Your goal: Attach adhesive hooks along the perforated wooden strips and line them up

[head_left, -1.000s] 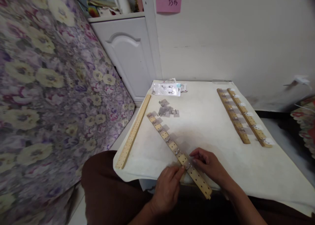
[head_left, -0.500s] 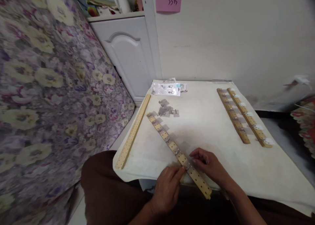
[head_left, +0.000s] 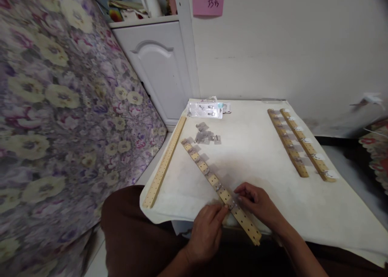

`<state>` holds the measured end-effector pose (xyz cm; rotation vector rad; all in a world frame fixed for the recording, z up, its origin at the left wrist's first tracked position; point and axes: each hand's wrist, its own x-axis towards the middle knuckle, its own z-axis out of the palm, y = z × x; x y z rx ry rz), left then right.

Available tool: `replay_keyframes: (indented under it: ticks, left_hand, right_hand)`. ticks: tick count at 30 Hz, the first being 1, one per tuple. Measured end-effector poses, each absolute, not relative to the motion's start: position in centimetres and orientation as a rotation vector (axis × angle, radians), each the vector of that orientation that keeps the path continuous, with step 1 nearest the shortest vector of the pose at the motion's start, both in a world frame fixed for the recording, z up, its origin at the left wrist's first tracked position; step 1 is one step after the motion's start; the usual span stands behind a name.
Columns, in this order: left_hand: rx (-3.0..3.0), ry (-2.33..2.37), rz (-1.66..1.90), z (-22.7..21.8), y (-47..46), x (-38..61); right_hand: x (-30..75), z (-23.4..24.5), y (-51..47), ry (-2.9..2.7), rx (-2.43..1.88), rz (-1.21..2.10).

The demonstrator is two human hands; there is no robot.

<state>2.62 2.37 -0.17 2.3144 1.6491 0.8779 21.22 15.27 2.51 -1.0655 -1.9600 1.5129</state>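
Note:
A pale wooden strip [head_left: 214,179] with rows of dark holes lies slantwise across the table, its near end jutting past the front edge. Several clear adhesive hooks with metal parts are set along it. My left hand [head_left: 207,227] is closed on the strip's near left side, fingertips against a clear hook [head_left: 232,204]. From the right, my right hand [head_left: 257,201] pinches that hook's transparent plate with curled fingers, partly hiding it. Beyond the strip's far end lie several loose clear hooks [head_left: 203,136].
A bare holed strip [head_left: 165,162] lies along the table's left edge. Two strips [head_left: 287,141] with hooks lie at the right. Clear packaging [head_left: 205,110] sits at the back left on the white tablecloth [head_left: 242,147]. A floral curtain [head_left: 60,107] hangs at left.
The view has shifted very slightly. Both hands stay at the same hook on the slanted strip, with almost no movement.

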Motion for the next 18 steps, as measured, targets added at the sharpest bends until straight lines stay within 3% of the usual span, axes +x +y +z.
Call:
replay_keyframes:
  ticks: [18]
  left_hand:
    - [2.438,1.689,0.896,0.7,2.81,2.75]
  right_hand:
    - [21.05,2.2,15.51,-1.992,-1.087,1.452]
